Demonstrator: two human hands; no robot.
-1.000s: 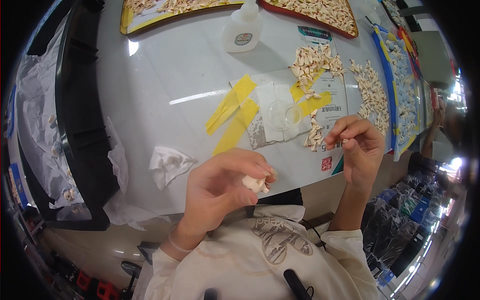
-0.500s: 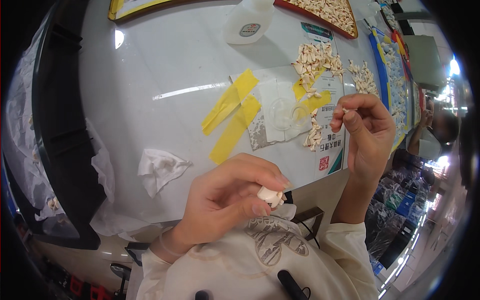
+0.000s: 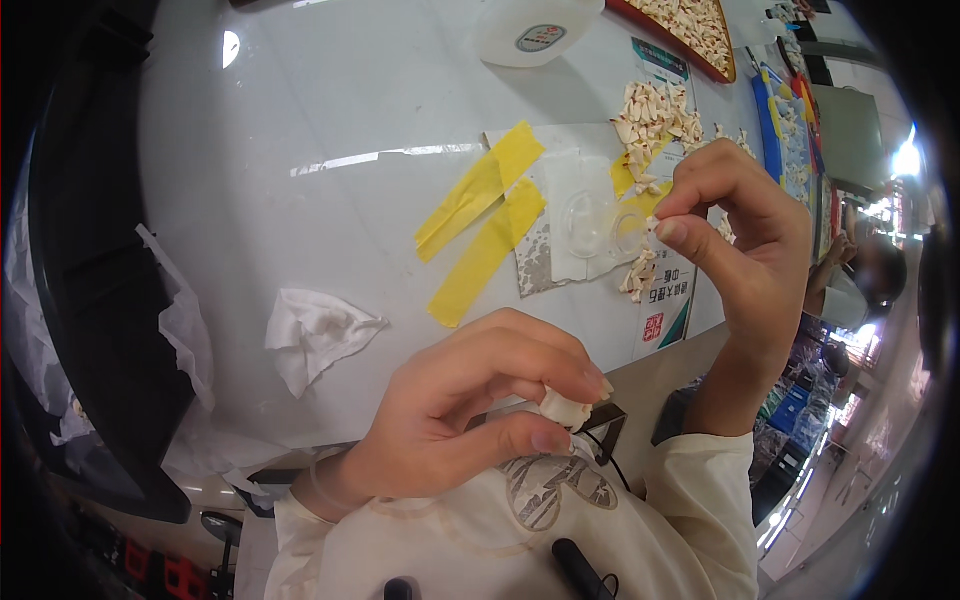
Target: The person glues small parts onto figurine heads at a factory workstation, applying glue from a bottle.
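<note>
My left hand (image 3: 460, 400) is closed around a small white rounded object (image 3: 563, 408), pinched between thumb and fingers above the table's near edge. My right hand (image 3: 750, 230) pinches a tiny cream-white piece (image 3: 652, 223) between thumb and forefinger, just right of two small clear round dishes (image 3: 582, 226). These dishes rest on white paper over a speckled grey sheet (image 3: 538, 262). Behind the right hand lies a pile of small cream pointed pieces (image 3: 645, 112) with reddish tips. A smaller cluster (image 3: 637, 278) lies in front of the dishes.
Yellow tape strips (image 3: 480, 190) lie left of the sheet. A crumpled white tissue (image 3: 315, 335) lies on the table's left. A white translucent bottle (image 3: 535, 30) and a red-rimmed tray (image 3: 690, 35) of similar pieces stand at the back. A black rack (image 3: 75, 300) borders the left side.
My right hand has moved left, toward the dishes, with its small piece. My left hand has shifted slightly right, still holding the white object. The view has also shifted a little.
</note>
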